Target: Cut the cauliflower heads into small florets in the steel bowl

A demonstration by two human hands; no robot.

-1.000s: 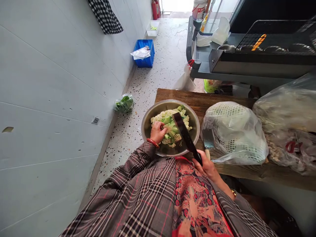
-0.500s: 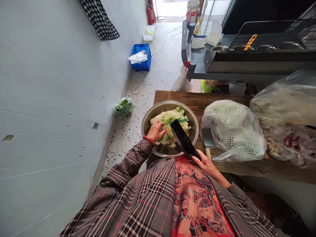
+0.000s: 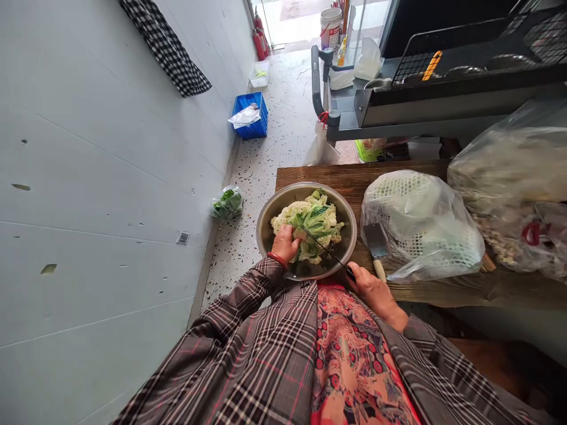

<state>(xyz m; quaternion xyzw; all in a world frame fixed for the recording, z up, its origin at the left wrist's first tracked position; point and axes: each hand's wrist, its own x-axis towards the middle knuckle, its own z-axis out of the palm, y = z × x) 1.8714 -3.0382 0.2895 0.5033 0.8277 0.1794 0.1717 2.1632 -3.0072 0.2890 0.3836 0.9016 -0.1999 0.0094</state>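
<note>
Presently, head view, the only view: 2 hands at work over 1 metal basin.

Left hand: grasping the cauliflower at its near side, thumb and fingers closed on it. Right hand: clenched round the handle of 1 knife, its blade reaching from that hand to just beside the left fingers, seen nearly edge-on. Whether it bites into the stalk cannot be told.

Cauliflower: inside the basin, ahead of and to the right of the left hand, green leaves attached.

Progress, as judged: cutting in hand, at an early stage. A pale patch by the left thumb may be a cut face. Remaining: most of the head, apparently in 1 large mass; no separate heap of pieces can be made out.

Containers, right of the right hand: 1 clear bag round 1 white perforated basket, pale contents unclear; farther right, 1 larger bag, filling indistinct.

Containers, ahead and left of the left hand, on the floor: 1 bag of leafy greens; well beyond, 1 blue crate with white plastic on top; farther still, 1 white tub with pale green pieces.
</note>
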